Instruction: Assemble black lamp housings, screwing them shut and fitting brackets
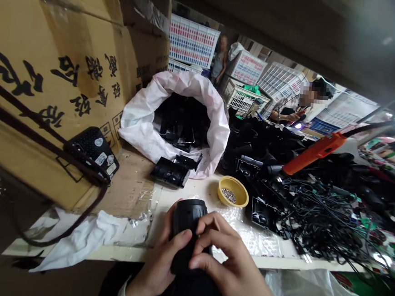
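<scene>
My left hand (160,250) wraps around a black plastic device housing (186,224) from below, holding it upright near the front edge of the white workbench (187,193). The fingers of my right hand (227,250) pinch the housing's right side. The lower end of the housing is hidden by my hands and dark sleeve. Beyond them stands a yellow bowl of small screws (233,192). Loose black housings (264,215) and a tangle of black cables (321,221) lie to the right, out of reach of my fingers.
A white sack (141,121) of black plastic parts stands at the back, and an orange power tool (315,152) lies on the heap at right. Large cardboard boxes (52,82) fill the left. A co-worker (289,109) sits beyond, among white crates (246,67).
</scene>
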